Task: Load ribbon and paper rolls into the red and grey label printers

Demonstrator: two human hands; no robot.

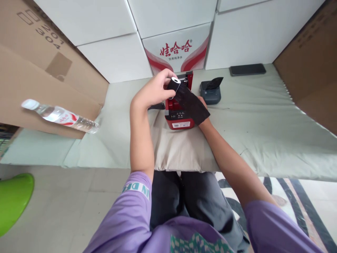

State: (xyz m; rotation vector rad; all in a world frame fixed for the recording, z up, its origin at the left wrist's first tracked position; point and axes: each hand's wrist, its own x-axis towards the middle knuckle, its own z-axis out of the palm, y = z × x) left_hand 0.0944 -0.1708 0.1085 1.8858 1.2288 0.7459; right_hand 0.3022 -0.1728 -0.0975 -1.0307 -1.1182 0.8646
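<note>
Purple sleeves [126,218] nearest. Left hand [155,89] was closed around black roll [173,84], raised above red printer [179,116] on the pillow [181,151] at the bed's near edge; right hand [204,105], mostly hidden, kept the unrolled strip [192,102] taut, grip unclear.

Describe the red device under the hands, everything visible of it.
The red device is a small boxy machine with a glossy plastic-looking red shell. Its near face carries a dark strip of small buttons and a white barcode label. It sits on a beige cushion. A black ribbon roll, held by the left hand and the right hand, drapes across its top, hiding much of it.
</note>
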